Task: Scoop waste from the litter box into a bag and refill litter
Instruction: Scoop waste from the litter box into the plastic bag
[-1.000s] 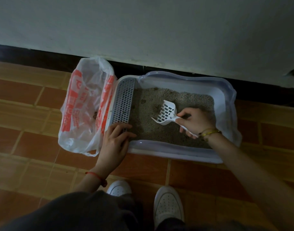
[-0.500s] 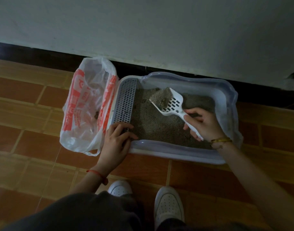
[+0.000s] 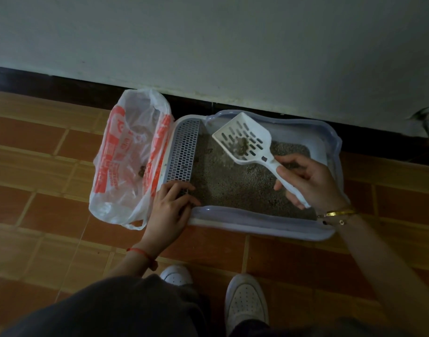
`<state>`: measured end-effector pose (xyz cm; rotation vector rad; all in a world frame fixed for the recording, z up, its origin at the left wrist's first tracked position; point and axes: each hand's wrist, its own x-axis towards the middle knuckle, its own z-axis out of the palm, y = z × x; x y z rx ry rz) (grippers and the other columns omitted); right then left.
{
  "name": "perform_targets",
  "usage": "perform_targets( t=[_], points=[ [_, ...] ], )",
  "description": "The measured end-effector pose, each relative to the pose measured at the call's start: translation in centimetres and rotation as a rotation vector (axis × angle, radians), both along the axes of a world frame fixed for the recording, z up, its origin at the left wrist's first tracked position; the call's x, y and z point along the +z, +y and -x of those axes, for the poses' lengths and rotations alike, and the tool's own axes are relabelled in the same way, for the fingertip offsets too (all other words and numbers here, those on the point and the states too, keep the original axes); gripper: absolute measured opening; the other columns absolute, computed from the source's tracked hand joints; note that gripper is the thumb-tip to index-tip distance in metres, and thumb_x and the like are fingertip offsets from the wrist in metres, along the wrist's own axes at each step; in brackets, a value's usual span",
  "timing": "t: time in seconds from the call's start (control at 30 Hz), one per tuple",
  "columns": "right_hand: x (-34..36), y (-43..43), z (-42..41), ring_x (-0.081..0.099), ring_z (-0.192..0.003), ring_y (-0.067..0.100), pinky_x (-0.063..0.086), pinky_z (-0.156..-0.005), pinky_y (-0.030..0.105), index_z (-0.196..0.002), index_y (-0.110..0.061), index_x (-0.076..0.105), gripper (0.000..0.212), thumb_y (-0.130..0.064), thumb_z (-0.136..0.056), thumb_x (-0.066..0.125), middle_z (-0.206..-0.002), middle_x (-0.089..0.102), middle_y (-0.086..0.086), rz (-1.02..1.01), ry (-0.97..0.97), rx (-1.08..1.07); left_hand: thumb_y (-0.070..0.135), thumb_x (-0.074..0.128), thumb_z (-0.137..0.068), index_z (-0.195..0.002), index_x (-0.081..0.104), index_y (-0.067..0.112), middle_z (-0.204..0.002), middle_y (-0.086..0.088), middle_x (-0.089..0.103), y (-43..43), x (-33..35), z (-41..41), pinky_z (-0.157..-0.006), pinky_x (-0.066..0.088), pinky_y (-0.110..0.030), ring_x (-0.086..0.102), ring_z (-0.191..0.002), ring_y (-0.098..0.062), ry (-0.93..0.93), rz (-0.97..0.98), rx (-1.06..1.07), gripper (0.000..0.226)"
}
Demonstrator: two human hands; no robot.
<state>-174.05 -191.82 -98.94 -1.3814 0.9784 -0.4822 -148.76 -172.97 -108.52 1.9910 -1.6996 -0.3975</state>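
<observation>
Half a second ago the scoop (image 3: 242,132) was low in the box and heaped with grey litter. Now it is lifted over the 11 o'clock part of the litter box (image 3: 257,221), and the loose grains have fallen through its slots. Only a small dark clump (image 3: 242,147) remains on it. I judge the sifting is done, and the clump is ready to go to the bag.

The right hand (image 3: 310,183) grips the scoop handle with curled fingers. The left hand (image 3: 169,207) rests on the 7 o'clock corner of the box, its fingers bent over the perforated panel (image 3: 184,152).

The box holds a layer of litter (image 3: 232,188). The plastic bag (image 3: 122,142) lies open at 9 o'clock from the box, touching it, with one dark piece of waste (image 3: 142,170) inside.
</observation>
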Motion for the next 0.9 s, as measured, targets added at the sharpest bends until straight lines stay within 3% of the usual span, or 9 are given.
perform_targets(
  t=[0.33,0.5,0.6,0.73,0.9],
  points=[
    [0.2,0.2,-0.6,0.042,-0.036,0.019,0.033,-0.034,0.022,-0.114,-0.012,0.059,0.022,-0.011,-0.093,0.057,-0.068,0.066,0.015,0.019,0.033,-0.009,0.018,0.051,-0.089,-0.091,0.070,0.026,-0.123,0.003,0.056,0.0,0.4,0.0,-0.095,0.041,-0.047,0.045,-0.122,-0.023,-0.002,-0.011,-0.003,0.020],
    [0.3,0.0,-2.4,0.043,-0.035,0.020,0.034,-0.035,0.022,-0.116,-0.012,0.059,0.023,-0.011,-0.093,0.058,-0.069,0.067,0.017,0.055,0.044,0.050,0.012,0.048,-0.089,-0.102,0.069,0.018,-0.118,-0.001,0.059,0.2,1.9,-0.6,-0.094,0.045,-0.039,0.050,-0.116,-0.022,0.063,0.037,0.010,0.025],
    [0.6,-0.2,-4.4,0.045,-0.036,0.019,0.036,-0.035,0.022,-0.119,-0.011,0.058,0.027,-0.013,-0.092,0.058,-0.071,0.067,0.017,0.078,0.044,0.126,0.009,0.049,-0.093,-0.106,0.067,0.015,-0.116,-0.005,0.059,0.8,2.9,-1.7,-0.089,0.047,-0.034,0.052,-0.110,-0.022,0.062,0.091,0.178,0.023],
    [0.6,-0.3,-8.1,0.047,-0.039,0.019,0.037,-0.035,0.022,-0.119,-0.013,0.059,0.026,-0.015,-0.093,0.058,-0.072,0.068,0.016,0.083,0.058,0.238,-0.001,0.058,-0.088,-0.102,0.068,0.015,-0.111,-0.004,0.061,1.8,4.2,-4.1,-0.089,0.037,-0.027,0.051,-0.107,-0.022,-0.002,0.127,0.527,0.024],
    [-0.3,0.3,-13.1,0.048,-0.039,0.016,0.038,-0.036,0.023,-0.117,-0.017,0.059,0.024,-0.018,-0.093,0.058,-0.071,0.069,0.014,0.109,0.104,0.372,0.000,0.061,-0.083,-0.103,0.070,0.019,-0.121,-0.007,0.055,4.1,4.9,-6.9,-0.093,0.035,-0.037,0.046,-0.113,-0.030,-0.084,0.087,0.800,0.029]
  ],
)
